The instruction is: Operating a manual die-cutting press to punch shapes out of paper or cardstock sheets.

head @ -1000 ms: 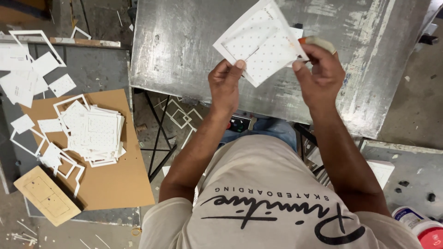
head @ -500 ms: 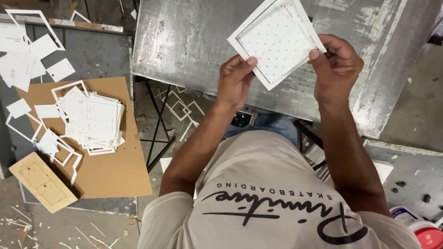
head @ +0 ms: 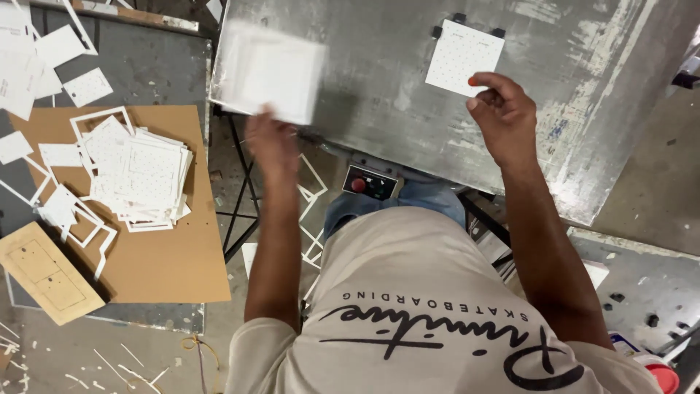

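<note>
My left hand [head: 271,138] holds a blurred white square card [head: 270,71] by its near edge, out over the left edge of the scratched metal table [head: 379,109]. My right hand [head: 503,113] rests its fingertips on the near edge of a smaller white dotted card [head: 461,55], which lies flat on the metal table against small black stops at its far corners. The thumb tip shows an orange patch.
To the left, a brown cardboard sheet [head: 157,263] carries a pile of white dotted cards [head: 142,175] and cut-out frames. A tan wooden template [head: 44,273] lies near it. A box with red and green buttons [head: 370,182] sits under the table edge. Card scraps litter the floor.
The card held in both hands has split: my left hand swung the outer piece leftward, while my right hand laid the inner dotted card flat on the metal table.
</note>
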